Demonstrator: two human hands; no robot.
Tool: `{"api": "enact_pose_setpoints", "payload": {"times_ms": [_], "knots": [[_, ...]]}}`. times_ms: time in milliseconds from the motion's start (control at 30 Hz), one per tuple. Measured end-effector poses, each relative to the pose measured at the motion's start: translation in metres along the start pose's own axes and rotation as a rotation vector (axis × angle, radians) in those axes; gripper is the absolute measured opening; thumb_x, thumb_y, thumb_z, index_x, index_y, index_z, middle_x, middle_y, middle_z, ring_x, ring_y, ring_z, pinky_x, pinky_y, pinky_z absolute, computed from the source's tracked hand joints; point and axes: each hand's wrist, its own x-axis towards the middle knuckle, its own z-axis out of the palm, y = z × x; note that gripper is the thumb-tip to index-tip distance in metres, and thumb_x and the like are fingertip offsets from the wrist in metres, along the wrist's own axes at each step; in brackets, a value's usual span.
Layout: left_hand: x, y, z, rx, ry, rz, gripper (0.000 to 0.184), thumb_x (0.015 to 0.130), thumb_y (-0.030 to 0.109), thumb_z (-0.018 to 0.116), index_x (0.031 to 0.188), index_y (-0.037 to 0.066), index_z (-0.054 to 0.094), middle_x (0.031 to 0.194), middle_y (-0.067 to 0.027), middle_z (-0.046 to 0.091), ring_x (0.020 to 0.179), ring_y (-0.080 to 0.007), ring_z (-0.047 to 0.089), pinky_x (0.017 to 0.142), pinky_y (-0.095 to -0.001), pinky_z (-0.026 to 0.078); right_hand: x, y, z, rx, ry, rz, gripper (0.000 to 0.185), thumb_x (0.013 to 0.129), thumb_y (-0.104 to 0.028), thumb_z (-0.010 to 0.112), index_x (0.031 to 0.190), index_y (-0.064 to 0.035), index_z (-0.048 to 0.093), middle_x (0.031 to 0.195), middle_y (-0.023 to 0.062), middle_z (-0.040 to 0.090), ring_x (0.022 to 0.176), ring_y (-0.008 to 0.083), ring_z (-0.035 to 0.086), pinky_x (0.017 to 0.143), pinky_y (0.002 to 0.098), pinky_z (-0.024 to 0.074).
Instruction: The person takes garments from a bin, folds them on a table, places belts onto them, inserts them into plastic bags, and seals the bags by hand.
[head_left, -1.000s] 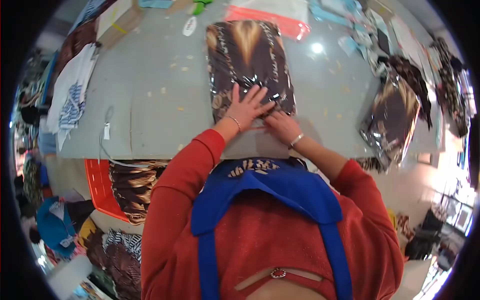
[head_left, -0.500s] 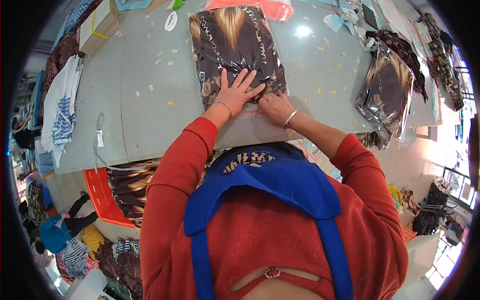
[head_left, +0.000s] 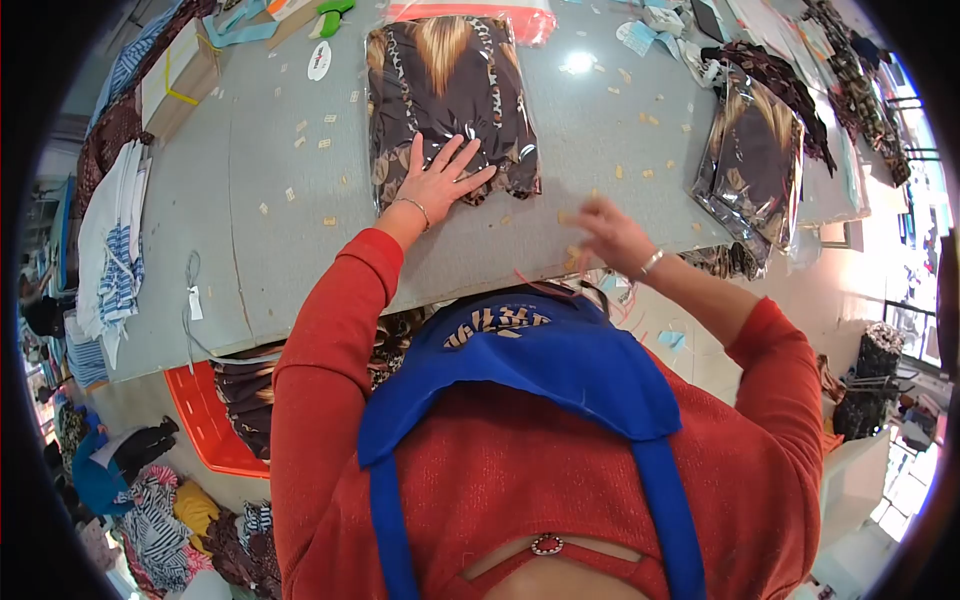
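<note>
A folded dark brown garment with tan feather and leopard patterns lies in a clear plastic bag (head_left: 445, 85) on the grey table (head_left: 290, 240). My left hand (head_left: 436, 188) rests flat on the lower part of this bag, fingers spread, with a bracelet at the wrist. To the right of the bag and apart from it, my right hand (head_left: 615, 238) hovers near the table's front edge. Motion smears its fingers, so whether they hold anything does not show. Thin pink strips (head_left: 528, 276) hang by the table edge below.
Another bagged brown garment (head_left: 752, 165) lies on the right. White and blue striped clothes (head_left: 118, 245) are stacked on the left. An orange crate (head_left: 195, 410) of garments stands under the table. Small yellowish paper bits (head_left: 330, 221) are scattered on the tabletop. A phone (head_left: 707, 18) lies at the back right.
My right hand has left the bag's lower edge and moved right and toward me. My left hand stays on the bag. The clear, pinkish flap at the bag's lower edge no longer shows.
</note>
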Motion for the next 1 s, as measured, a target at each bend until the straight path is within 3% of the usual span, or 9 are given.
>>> {"api": "enact_pose_setpoints", "payload": {"times_ms": [67,167,467,567,600,700,733,900,1000], "knots": [[-0.001,0.0,0.001,0.011,0.043,0.0,0.075,0.085,0.003,0.05,0.145,0.04,0.024,0.157,-0.0019,0.011,0.145,-0.024,0.01,0.107,-0.0672,0.007,0.025,0.013,0.001,-0.346,0.094,-0.177,0.049,0.073,-0.008,0.067,0.12,-0.022,0.059,0.12,0.0107,0.05,0.107,0.031,0.052,0.088,0.0413,0.0477],[-0.001,0.0,0.001,0.049,0.027,-0.002,0.074,0.086,0.004,0.049,0.145,0.04,0.024,0.157,-0.0023,0.012,0.144,-0.0239,0.011,0.107,-0.0674,0.008,0.055,0.038,0.013,-0.528,0.153,-0.499,0.048,0.073,-0.011,0.063,0.118,-0.0276,0.061,0.124,0.0081,0.047,0.112,0.0288,0.048,0.094,0.0413,0.0434],[-0.002,-0.001,-0.002,0.039,0.061,-0.013,0.078,0.079,0.001,0.053,0.144,0.037,0.03,0.155,-0.0036,0.017,0.143,-0.0239,0.016,0.106,-0.0664,0.01,0.104,0.063,0.02,-0.514,0.037,-0.823,0.033,0.073,-0.023,0.06,0.106,-0.0244,0.064,0.129,0.0029,0.048,0.117,0.0267,0.045,0.096,0.0432,0.0371],[-0.003,-0.001,-0.01,-0.019,0.053,0.005,0.084,0.074,-0.007,0.053,0.144,0.035,0.032,0.154,-0.0061,0.019,0.142,-0.0262,0.017,0.107,-0.0662,0.009,0.105,0.061,0.026,-0.533,0.106,-0.944,0.024,0.074,-0.025,0.06,0.096,-0.0212,0.066,0.123,0.0011,0.053,0.117,0.0253,0.045,0.095,0.0449,0.0358],[-0.003,-0.002,-0.005,0.017,0.067,0.011,0.078,0.076,-0.002,0.054,0.143,0.034,0.034,0.154,-0.0064,0.02,0.142,-0.0263,0.018,0.107,-0.0666,0.008,0.104,0.058,0.026,-0.539,0.146,-0.971,0.02,0.074,-0.026,0.06,0.093,-0.0207,0.067,0.119,0.0002,0.057,0.116,0.0231,0.046,0.095,0.0459,0.0353],[-0.007,-0.007,-0.007,0.015,0.105,0.05,0.066,0.079,0.011,0.055,0.141,0.029,0.039,0.153,-0.0072,0.024,0.141,-0.0264,0.021,0.107,-0.0674,0.009,0.103,0.062,0.031,-0.418,0.039,-0.838,0.014,0.074,-0.025,0.062,0.086,-0.0203,0.067,0.107,-0.0043,0.062,0.108,0.0177,0.051,0.095,0.0496,0.0329],[-0.011,-0.009,-0.008,-0.013,0.118,0.085,0.063,0.08,0.015,0.056,0.14,0.027,0.041,0.152,-0.0073,0.025,0.141,-0.027,0.021,0.107,-0.0674,0.009,0.102,0.066,0.037,-0.31,0.155,-0.773,0.012,0.075,-0.026,0.065,0.085,-0.0205,0.067,0.092,-0.0082,0.065,0.098,0.0135,0.054,0.096,0.0532,0.0296],[-0.033,-0.03,0.02,0.097,0.267,0.298,0.054,0.084,0.037,0.053,0.134,0.017,0.049,0.149,-0.0054,0.033,0.138,-0.0262,0.028,0.108,-0.066,0.013,0.08,0.055,0.048,-0.074,0.298,-0.321,0.011,0.083,-0.03,0.064,0.083,-0.0206,0.071,0.083,-0.0076,0.067,0.095,0.0131,0.055,0.099,0.0532,0.0233],[-0.056,-0.045,0.027,0.127,0.206,0.378,0.06,0.084,0.043,0.054,0.135,0.012,0.047,0.148,-0.0047,0.035,0.138,-0.0264,0.029,0.11,-0.0629,0.014,0.072,0.053,0.054,-0.008,0.338,-0.17,0.015,0.086,-0.032,0.062,0.082,-0.0212,0.072,0.083,-0.0071,0.067,0.095,0.0129,0.055,0.1,0.0528,0.0208]]}}
